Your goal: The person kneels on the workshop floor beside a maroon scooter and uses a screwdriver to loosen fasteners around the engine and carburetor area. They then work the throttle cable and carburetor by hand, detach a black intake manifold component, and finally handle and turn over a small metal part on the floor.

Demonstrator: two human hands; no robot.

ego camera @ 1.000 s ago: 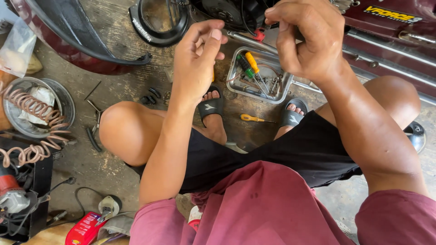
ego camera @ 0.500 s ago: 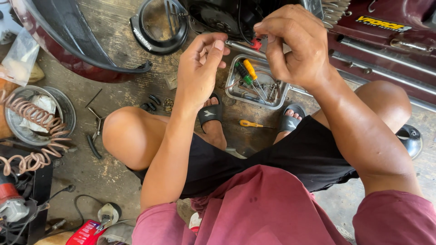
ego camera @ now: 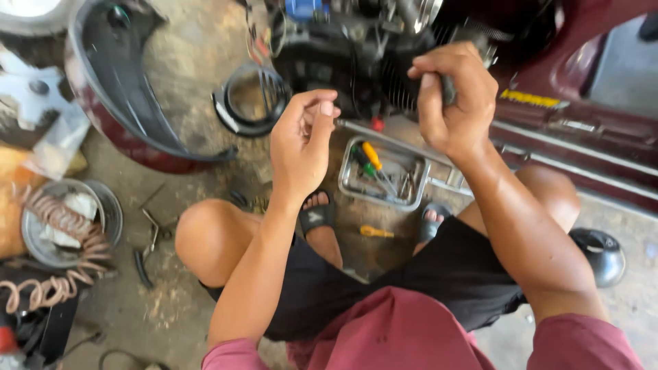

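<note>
1. Head view, upper centre of the frame: the right hand [ego camera: 452, 103] is seen closed in a fist around a dark, narrow handle [ego camera: 447, 88], of which only a short stub shows between the fingers; whether it is a tool or a part cannot be told.
2. Centre of the frame: the left hand [ego camera: 301, 147] is held with thumb and forefinger pinched together; whether anything small is pinched there cannot be told.
3. Above both hands, a dark engine block [ego camera: 356, 55] of a maroon scooter is seen.
4. Below the hands, a metal tray [ego camera: 384, 175] of screwdrivers rests on the concrete floor [ego camera: 171, 301].
5. The handle is judged stiff and light, possibly oily; a full-fist hold around its middle seems soundest.
</note>
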